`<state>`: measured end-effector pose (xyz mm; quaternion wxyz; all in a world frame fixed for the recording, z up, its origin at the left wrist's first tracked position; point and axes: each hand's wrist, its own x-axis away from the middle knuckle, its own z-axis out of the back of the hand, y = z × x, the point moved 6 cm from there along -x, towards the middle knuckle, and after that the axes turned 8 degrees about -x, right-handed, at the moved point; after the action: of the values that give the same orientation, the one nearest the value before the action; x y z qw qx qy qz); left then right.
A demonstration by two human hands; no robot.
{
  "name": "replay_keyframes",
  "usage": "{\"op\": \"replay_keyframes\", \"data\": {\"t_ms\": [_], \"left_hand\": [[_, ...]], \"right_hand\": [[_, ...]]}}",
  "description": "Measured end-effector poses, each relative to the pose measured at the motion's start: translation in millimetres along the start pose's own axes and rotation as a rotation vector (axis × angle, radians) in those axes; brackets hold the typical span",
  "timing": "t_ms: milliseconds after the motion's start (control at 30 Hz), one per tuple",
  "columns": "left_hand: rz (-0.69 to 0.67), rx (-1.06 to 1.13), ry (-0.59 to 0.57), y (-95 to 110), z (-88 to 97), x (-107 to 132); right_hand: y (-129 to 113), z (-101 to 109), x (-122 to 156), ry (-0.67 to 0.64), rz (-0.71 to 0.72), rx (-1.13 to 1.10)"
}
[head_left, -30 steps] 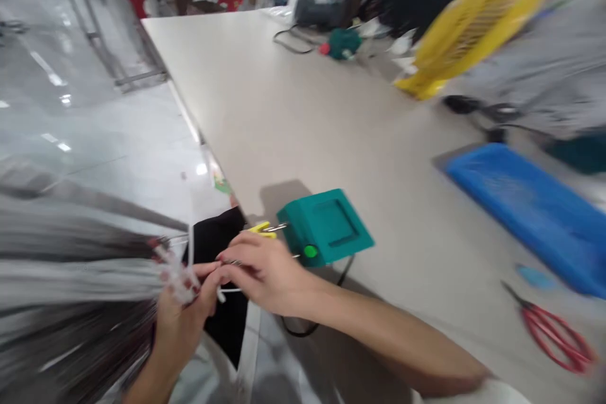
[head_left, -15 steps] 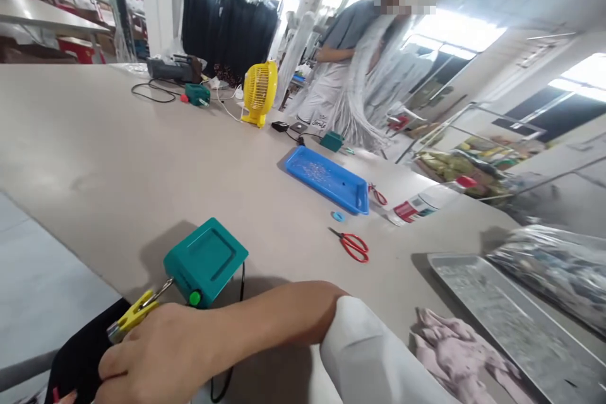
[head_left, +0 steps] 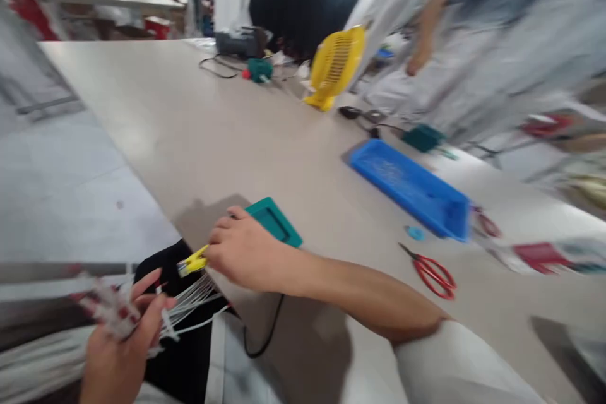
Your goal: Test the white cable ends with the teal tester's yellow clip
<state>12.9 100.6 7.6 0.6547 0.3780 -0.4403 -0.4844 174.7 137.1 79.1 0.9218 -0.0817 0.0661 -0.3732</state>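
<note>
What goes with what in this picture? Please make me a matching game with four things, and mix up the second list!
Things:
1. The left hand
2. The fan
3. The right hand
4. The long tray

Clues:
A. It is blue.
B. It hides part of the teal box.
C. It holds a whitish bundle.
D. It is yellow.

Right pairs: 1-C, 2-D, 3-B, 4-A.
</note>
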Motion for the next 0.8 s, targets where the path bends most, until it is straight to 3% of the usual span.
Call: {"op": "replay_keyframes", "data": {"t_ms": [167,467,800], "left_hand": [[0.145,0.121,-0.004,-8,5.1,11],[0.115,0.262,-0.087,-8,-3.7,7],[0.125,0.229,-0.115,-10,-14.0,6]], "right_hand": [[-1,-6,-9,-0.11,-0.022,-0.078],[0,-13,-22,-0.277,-0.037,0.001],[3,-18,-26,-0.302,-0.067,-0.005]]}}
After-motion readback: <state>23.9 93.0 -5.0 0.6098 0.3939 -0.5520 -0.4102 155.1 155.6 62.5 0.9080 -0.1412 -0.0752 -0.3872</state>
